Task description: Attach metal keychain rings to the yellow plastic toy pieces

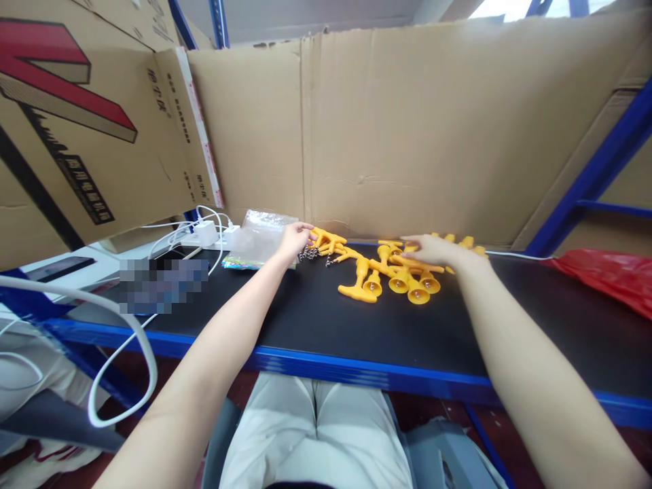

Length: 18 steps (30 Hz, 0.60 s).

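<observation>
- Cardboard panel [407, 136] stands behind the yellow T-handle [360, 285], which lies on a black shelf top [316, 326] with its crossbar toward the person.
- Beyond the T-handle to the far left, a large printed box [102, 170] leans in, marked with a red figure and dark lettering.
- Just right of the T-handle sit several yellow bells [399, 282] with open mouths facing the person — something shiny shows inside them.
- Left hand [296, 239]: behind the T-handle and to its left, fingers drawn fairly narrow at a cluster of yellow handles [329, 241]; whether it grips one, I cannot tell.
- Dark metal spirals [308, 253] lie under that hand's fingertips, left of the T-handle.
- Right hand [426, 249]: behind the T-handle and to its right, stretched over the yellow pieces, palm down and blurred — I cannot tell if it holds any.
- Well left of the T-handle, a clear plastic bag [262, 231] rests beside white chargers [205, 233] and their cables.
- Far right of the T-handle, a red bag [606, 272] lies on the shelf.
- Nearer the person than the T-handle runs the shelf's blue edge [356, 372], above a pale-trousered lap [316, 431].
</observation>
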Tool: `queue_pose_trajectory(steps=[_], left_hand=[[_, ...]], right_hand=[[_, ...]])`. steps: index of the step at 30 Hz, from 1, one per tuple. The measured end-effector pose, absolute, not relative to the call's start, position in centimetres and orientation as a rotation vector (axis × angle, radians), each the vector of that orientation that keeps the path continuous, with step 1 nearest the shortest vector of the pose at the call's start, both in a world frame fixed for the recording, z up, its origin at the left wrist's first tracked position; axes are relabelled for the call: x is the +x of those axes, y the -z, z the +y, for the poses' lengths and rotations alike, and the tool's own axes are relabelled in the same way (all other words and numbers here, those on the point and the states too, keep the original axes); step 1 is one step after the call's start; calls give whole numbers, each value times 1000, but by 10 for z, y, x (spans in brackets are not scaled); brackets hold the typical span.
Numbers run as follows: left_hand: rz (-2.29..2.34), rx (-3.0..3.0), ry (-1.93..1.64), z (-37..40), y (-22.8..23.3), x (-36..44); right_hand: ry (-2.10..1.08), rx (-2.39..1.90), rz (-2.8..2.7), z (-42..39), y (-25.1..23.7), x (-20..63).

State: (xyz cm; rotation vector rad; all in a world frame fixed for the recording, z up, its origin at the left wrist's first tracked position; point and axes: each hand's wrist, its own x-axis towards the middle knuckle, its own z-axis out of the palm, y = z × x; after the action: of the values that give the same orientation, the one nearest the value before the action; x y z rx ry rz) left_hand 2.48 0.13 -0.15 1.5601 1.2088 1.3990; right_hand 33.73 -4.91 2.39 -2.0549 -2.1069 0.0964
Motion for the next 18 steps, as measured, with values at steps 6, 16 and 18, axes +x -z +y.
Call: queue_pose_trajectory(steps=[6, 16, 18], left_hand=[[1204, 1575, -1354, 0, 2, 26], [1212, 1584, -1328, -5, 0, 28], [1188, 1589, -1352, -4, 1, 28]], right_hand=[[-101, -2028, -2343, -48, -1, 301], [-94, -1812, -2452, -29, 22, 306], [26, -1788, -2420, -27, 23, 305]])
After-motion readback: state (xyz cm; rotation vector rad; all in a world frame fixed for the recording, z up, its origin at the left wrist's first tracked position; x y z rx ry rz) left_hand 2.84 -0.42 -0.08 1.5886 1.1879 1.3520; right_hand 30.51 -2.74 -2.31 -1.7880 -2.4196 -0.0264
